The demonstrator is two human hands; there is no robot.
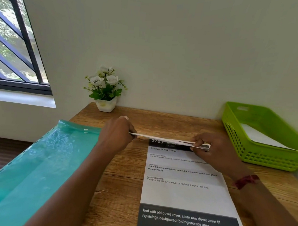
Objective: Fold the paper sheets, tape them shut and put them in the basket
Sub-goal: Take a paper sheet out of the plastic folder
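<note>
Nearest the viewer, printed sheet (183, 190) flat on wooden table (121, 182); teal plastic folder (33, 166) overhangs the left edge. Just beyond, folded paper (164, 138) held edge-on above the sheet's header and partly covering it. Left hand (116, 135) pinches one end, right hand (211, 150) the other. Small round object (123, 117) mostly hidden behind left hand. Farther back: potted plant (105, 91) at the wall; green basket (240, 146) far right, white paper (260, 137) inside.
</note>
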